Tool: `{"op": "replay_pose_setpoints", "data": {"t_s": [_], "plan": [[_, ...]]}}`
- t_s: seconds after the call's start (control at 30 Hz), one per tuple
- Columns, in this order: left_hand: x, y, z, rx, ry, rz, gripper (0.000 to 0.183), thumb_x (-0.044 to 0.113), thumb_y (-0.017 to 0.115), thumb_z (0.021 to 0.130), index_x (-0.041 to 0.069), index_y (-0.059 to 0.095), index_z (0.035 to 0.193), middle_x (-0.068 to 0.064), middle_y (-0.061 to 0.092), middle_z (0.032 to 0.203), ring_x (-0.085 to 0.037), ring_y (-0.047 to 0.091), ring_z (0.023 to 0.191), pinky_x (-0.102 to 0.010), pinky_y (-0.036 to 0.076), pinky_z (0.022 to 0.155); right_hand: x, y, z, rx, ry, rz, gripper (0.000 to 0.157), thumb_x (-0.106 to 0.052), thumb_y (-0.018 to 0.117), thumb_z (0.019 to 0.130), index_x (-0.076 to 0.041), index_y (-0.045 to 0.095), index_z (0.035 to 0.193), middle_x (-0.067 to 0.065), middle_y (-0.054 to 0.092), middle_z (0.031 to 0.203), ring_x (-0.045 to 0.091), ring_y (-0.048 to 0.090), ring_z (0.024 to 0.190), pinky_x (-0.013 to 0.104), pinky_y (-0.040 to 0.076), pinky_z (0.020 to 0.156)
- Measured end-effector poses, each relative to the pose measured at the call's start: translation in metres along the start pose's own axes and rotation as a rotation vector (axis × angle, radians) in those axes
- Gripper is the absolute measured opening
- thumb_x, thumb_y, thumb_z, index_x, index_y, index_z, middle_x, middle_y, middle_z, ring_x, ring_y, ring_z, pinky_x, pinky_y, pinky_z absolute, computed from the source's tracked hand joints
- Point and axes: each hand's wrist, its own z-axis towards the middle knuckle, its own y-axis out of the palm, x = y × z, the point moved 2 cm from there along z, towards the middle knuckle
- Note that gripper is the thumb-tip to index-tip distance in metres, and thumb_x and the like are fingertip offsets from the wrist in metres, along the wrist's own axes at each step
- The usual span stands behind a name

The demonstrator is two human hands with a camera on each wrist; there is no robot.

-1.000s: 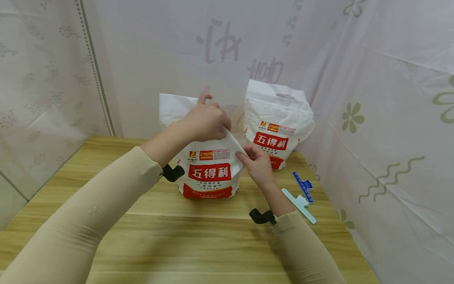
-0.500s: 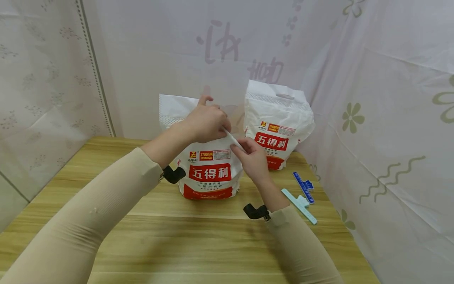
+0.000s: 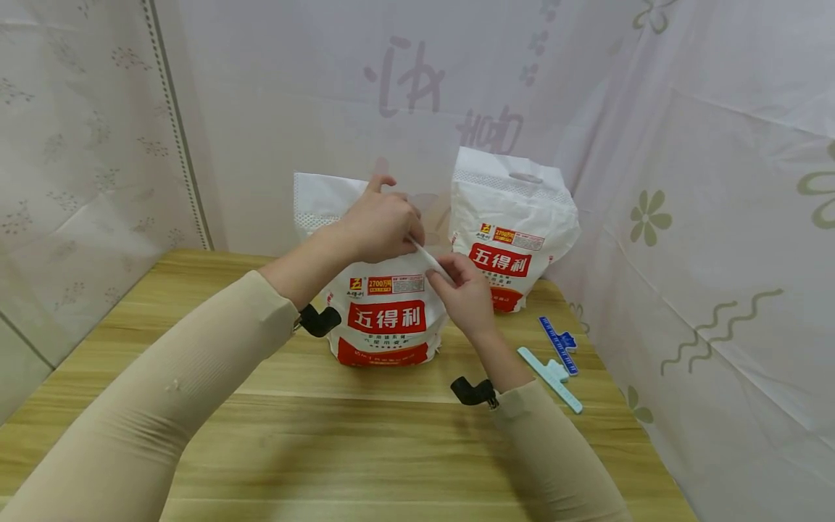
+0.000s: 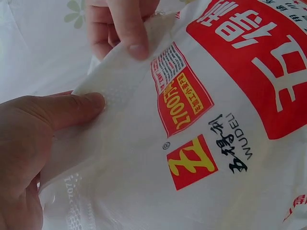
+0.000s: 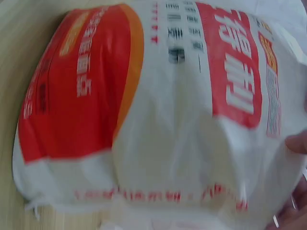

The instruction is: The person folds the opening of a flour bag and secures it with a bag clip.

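Observation:
A white flour bag [image 3: 386, 317] with red print stands upright on the table, its top right part folded down. In the head view my left hand [image 3: 383, 223] pinches the folded top edge near the middle. The right hand [image 3: 471, 296] pinches the same fold at its right end, thumb in front. The left wrist view shows the left thumb [image 4: 79, 108] pressing on the white fold, with the right hand's fingers [image 4: 125, 31] farther along it. In the right wrist view the bag's printed front [image 5: 172, 105] fills most of the picture, and the right fingertip [image 5: 298, 143] shows at the edge.
Behind and to the right stands a second flour bag [image 3: 501, 214] with a handle slot. A blue sealing clip [image 3: 558, 345] and a mint sealing clip [image 3: 551, 379] lie near the right edge of the wooden table [image 3: 365, 449]. Patterned curtains [image 3: 274, 109] surround it.
My right hand has shifted slightly left and upward along the bag's edge, folding its right corner in toward the left hand. The left hand has stayed nearly still.

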Motion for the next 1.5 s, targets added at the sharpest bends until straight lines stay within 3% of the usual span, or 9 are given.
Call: {"op": "replay_pose_setpoints", "data": {"t_s": [0.23, 0.53, 0.83, 1.23, 1.5], "plan": [[-0.001, 0.001, 0.001, -0.014, 0.005, 0.0, 0.01, 0.024, 0.082, 0.1, 0.024, 0.089, 0.108, 0.005, 0.083, 0.109, -0.024, 0.071, 0.117, -0.063, 0.019, 0.131, 0.015, -0.014, -0.005, -0.005, 0.009, -0.086, 0.018, -0.009, 0.076, 0.102, -0.002, 0.074, 0.119, 0.016, 0.073, 0.119, 0.022, 0.069, 0.103, 0.021, 0.06, 0.086], [0.0, 0.0, 0.0, -0.014, 0.007, 0.024, 0.011, 0.024, 0.082, 0.1, 0.025, 0.089, 0.109, 0.005, 0.083, 0.11, -0.026, 0.071, 0.118, -0.063, 0.021, 0.131, 0.015, -0.011, -0.007, 0.022, -0.121, -0.1, 0.006, -0.002, 0.075, 0.101, 0.001, 0.073, 0.106, 0.018, 0.07, 0.107, 0.018, 0.067, 0.09, 0.018, 0.058, 0.08], [-0.002, 0.001, -0.002, 0.004, 0.023, 0.012, 0.009, 0.023, 0.082, 0.1, 0.024, 0.088, 0.107, 0.005, 0.082, 0.105, -0.025, 0.071, 0.115, -0.064, 0.022, 0.13, 0.022, -0.022, -0.007, -0.043, 0.051, -0.153, 0.017, -0.012, 0.072, 0.103, -0.004, 0.07, 0.119, 0.017, 0.074, 0.114, 0.023, 0.069, 0.096, 0.019, 0.06, 0.079], [-0.001, 0.002, -0.002, 0.01, 0.022, 0.019, 0.01, 0.024, 0.082, 0.1, 0.024, 0.088, 0.108, 0.004, 0.081, 0.105, -0.025, 0.071, 0.114, -0.063, 0.022, 0.13, 0.025, -0.025, -0.011, -0.033, -0.039, -0.214, 0.012, -0.01, 0.075, 0.103, -0.003, 0.071, 0.113, 0.016, 0.072, 0.104, 0.026, 0.067, 0.086, 0.021, 0.057, 0.072], [0.0, 0.001, -0.003, 0.011, 0.023, 0.008, 0.011, 0.024, 0.082, 0.1, 0.024, 0.088, 0.109, 0.004, 0.081, 0.105, -0.024, 0.071, 0.113, -0.063, 0.023, 0.129, 0.03, -0.034, -0.011, -0.149, 0.105, -0.269, 0.016, -0.014, 0.071, 0.104, -0.005, 0.074, 0.117, 0.015, 0.074, 0.124, 0.029, 0.071, 0.101, 0.028, 0.061, 0.083]]}}
